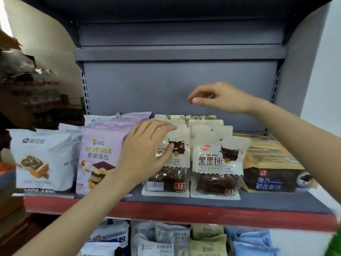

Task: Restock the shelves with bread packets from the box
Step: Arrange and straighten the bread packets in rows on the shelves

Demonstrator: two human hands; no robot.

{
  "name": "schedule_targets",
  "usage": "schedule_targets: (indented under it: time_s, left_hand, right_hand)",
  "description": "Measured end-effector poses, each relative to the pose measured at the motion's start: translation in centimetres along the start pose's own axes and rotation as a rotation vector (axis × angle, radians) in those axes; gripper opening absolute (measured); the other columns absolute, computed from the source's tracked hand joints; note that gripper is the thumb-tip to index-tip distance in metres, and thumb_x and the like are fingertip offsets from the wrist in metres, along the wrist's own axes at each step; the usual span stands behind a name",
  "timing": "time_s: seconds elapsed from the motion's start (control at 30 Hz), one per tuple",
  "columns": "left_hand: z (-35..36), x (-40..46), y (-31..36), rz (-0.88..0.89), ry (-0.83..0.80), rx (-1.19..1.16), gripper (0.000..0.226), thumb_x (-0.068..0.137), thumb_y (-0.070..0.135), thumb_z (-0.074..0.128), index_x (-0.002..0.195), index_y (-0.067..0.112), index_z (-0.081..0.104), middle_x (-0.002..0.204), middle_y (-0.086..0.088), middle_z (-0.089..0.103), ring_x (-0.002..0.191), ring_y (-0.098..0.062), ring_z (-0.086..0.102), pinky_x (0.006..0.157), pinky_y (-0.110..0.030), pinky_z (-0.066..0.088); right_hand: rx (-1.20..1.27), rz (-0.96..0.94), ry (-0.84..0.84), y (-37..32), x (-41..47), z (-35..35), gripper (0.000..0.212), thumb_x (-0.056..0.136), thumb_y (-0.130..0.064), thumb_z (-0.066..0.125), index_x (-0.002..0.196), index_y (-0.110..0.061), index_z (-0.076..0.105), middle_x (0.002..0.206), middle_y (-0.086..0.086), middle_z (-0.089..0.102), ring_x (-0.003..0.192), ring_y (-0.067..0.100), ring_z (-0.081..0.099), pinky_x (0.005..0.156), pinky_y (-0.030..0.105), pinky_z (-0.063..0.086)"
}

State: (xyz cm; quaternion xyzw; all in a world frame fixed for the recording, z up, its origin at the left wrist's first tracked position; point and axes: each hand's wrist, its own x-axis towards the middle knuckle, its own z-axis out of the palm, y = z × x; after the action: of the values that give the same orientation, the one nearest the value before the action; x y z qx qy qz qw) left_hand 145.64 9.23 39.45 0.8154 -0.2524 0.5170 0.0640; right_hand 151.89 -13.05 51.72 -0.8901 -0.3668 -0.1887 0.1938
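Shelf [184, 198] at centre: matt grey painted metal, w/ smooth red front strip. Back panel [175, 89]: same matt grey, faintly textured. Choc bread packs [215, 163], mid-frame: glossy plastic film, clear lower window, matt-looking cream top. Lilac pack [97, 159] & white pack [42, 159] at left: smooth plastic w/ soft sheen. Boxes [271, 163] at right: prob. card, semi-gloss.

A: We've got one view only, head-mounted, wide-angle. Nothing to share with a second.

B: Facing?

A: We look straight at the grey shelf unit [180, 85], tilted slightly down. The red-edged shelf [166, 213] cuts across the lower frame, with a lower tier below it.

B: Range?

A: Close. Both forearms enter from the bottom corners; edges bow from lens distortion.
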Motion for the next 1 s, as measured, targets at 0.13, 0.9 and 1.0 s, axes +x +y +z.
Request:
schedule_targets:
  time_s: [0.13,0.9,1.0]
  left_hand:
    - [0.7,-2.2,1.5,0.0,0.018,-0.015,0.037,0.081,0.035,0.057,0.115,0.02,0.062,0.116,0.003,0.061,0.112,-0.016,0.049,0.095,-0.029,0.032]
    - [1.8,-5.4,1.6,-0.054,-0.328,0.022,0.073,0.064,0.038,0.083,0.129,0.022,0.054,0.136,-0.005,0.05,0.126,-0.025,0.043,0.083,-0.045,0.053]
    - [1.6,-5.6,1.9,-0.057,-0.342,0.043,0.072,0.067,0.037,0.081,0.131,0.022,0.052,0.138,-0.004,0.048,0.128,-0.025,0.042,0.092,-0.044,0.048]
  right_hand:
    - [-0.002,-0.054,0.286,-1.7,-8.5,2.3,0.019,0.091,-0.031,0.059,0.109,-0.025,0.065,0.105,-0.015,0.065,0.092,-0.011,0.056,0.084,0.004,0.038]
    - [-0.555,0.011,-0.04,2.0,-13.9,12.7,0.074,0.088,-0.06,0.038,0.144,-0.045,-0.007,0.153,-0.008,-0.028,0.139,0.019,-0.032,0.106,0.057,-0.016]
    - [-0.57,0.007,-0.021,2.0,-14.1,12.5,0.069,0.087,-0.064,0.029,0.144,-0.046,-0.006,0.154,-0.01,-0.025,0.14,0.017,-0.03,0.106,0.057,-0.02]
